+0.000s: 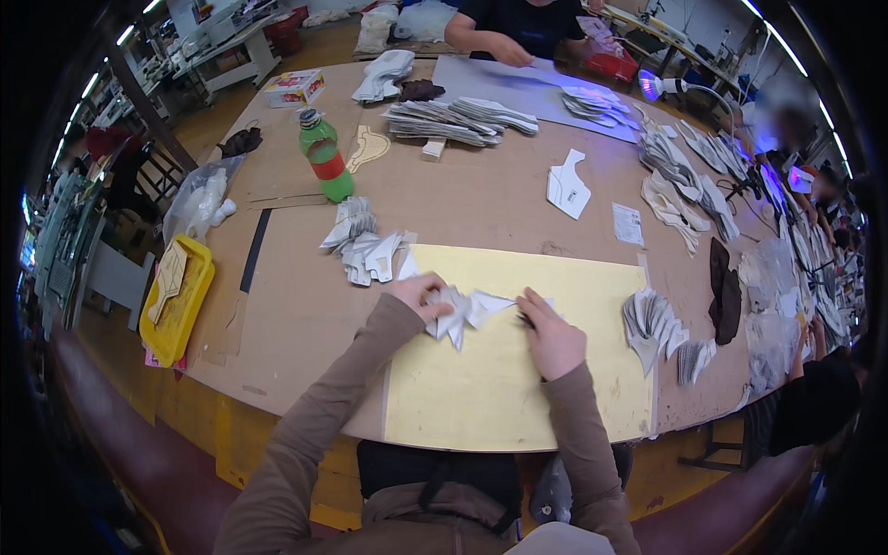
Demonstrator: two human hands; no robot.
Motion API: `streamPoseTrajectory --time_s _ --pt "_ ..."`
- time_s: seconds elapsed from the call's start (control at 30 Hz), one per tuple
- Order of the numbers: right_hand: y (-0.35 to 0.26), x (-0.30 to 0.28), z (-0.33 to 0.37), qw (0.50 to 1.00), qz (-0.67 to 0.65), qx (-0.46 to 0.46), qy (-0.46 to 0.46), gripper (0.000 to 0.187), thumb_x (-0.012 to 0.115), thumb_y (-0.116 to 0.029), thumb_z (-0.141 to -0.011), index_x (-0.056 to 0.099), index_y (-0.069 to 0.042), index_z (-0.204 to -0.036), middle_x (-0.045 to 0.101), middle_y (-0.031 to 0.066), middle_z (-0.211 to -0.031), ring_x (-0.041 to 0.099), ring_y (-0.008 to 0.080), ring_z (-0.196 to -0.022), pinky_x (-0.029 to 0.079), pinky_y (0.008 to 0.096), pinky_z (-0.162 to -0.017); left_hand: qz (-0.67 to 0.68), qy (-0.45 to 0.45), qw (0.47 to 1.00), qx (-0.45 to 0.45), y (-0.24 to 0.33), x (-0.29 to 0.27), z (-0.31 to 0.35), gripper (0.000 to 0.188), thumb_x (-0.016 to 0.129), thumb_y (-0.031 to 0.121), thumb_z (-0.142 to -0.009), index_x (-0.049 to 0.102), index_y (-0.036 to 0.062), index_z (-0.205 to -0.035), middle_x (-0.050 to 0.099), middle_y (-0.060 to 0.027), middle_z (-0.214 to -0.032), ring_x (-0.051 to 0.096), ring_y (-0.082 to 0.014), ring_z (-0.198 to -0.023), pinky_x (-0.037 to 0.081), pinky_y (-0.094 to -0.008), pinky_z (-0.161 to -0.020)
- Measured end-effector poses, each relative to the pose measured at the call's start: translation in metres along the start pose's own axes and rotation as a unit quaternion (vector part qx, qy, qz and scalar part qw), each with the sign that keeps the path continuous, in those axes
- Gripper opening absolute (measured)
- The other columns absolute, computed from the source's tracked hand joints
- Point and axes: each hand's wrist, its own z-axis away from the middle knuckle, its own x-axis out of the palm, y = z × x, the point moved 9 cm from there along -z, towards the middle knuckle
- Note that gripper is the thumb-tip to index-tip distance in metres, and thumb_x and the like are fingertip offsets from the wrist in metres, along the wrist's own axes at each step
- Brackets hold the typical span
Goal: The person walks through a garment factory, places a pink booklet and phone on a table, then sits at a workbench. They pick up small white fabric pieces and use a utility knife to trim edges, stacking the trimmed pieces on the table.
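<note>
A fanned bunch of small white cut pieces lies over the yellow sheet in front of me. My left hand is closed on the bunch at its left end. At the other end, one pointed white piece reaches toward my right hand. The right fingers are bent together beside its tip, and something small and dark shows beneath them, too little to name. More stacked white pieces sit just beyond my left hand. A fanned stack of larger white pieces rests at the sheet's right edge.
A green bottle with a red label stands at the far left, near a yellow tray. Long stacks of cut pieces lie farther back. A single white piece is at centre right. Across the table, another person's hand is over a pale board.
</note>
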Motion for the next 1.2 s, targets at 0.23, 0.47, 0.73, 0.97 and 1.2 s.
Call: streamPoseTrajectory --time_s 0.23,0.47,0.73,0.97,1.2 --pt "0.018 -0.032 0.020 0.992 -0.082 0.026 0.096 0.035 0.066 -0.005 -0.076 0.064 -0.010 -0.110 0.063 0.0053 -0.119 0.065 0.0249 -0.095 0.055 0.0309 -0.074 -0.041 0.032 0.954 0.297 0.053 0.007 0.031 0.026 0.070 0.023 -0.081 0.063 0.0035 -0.096 0.059 -0.0095 -0.086 0.060 -0.0230 -0.076 0.049 -0.0322 -0.069" --pt "-0.033 0.004 0.000 0.993 -0.113 0.029 0.001 0.044 0.069 -0.013 -0.078 0.058 -0.009 -0.120 0.061 0.0071 -0.104 0.065 0.0248 -0.084 0.053 0.0328 -0.069 -0.054 -0.074 0.988 0.126 0.034 0.006 0.034 0.023 0.067 0.022 -0.083 0.063 0.0038 -0.096 0.065 -0.0111 -0.081 0.065 -0.0206 -0.073 0.051 -0.0305 -0.067" --pt "0.000 -0.035 0.023 0.958 -0.267 0.066 0.082 0.029 0.065 -0.005 -0.081 0.064 -0.004 -0.110 0.060 0.0092 -0.083 0.062 0.0219 -0.073 0.048 0.0292 -0.062 -0.032 0.085 0.948 0.306 0.067 -0.012 0.043 0.014 0.064 0.013 -0.082 0.063 0.0050 -0.093 0.066 -0.0098 -0.091 0.064 -0.0256 -0.079 0.051 -0.0345 -0.068" --pt "0.041 -0.064 0.048 0.953 -0.183 0.209 0.118 0.034 0.058 -0.001 -0.086 0.058 0.000 -0.120 0.057 0.0102 -0.098 0.056 0.0150 -0.087 0.044 0.0264 -0.067 -0.004 0.056 0.964 0.258 0.052 0.000 0.039 0.013 0.067 0.005 -0.079 0.065 0.0037 -0.092 0.065 -0.0074 -0.091 0.064 -0.0220 -0.082 0.052 -0.0278 -0.071" --pt "-0.034 -0.053 0.059 0.931 -0.328 0.157 0.042 0.032 0.048 -0.002 -0.091 0.056 0.002 -0.123 0.058 0.0057 -0.095 0.051 0.0099 -0.084 0.041 0.0235 -0.072 0.132 0.010 0.976 0.170 0.054 -0.001 0.041 0.006 0.068 0.004 -0.080 0.067 0.0009 -0.085 0.067 -0.0056 -0.082 0.065 -0.0133 -0.072 0.052 -0.0237 -0.066"
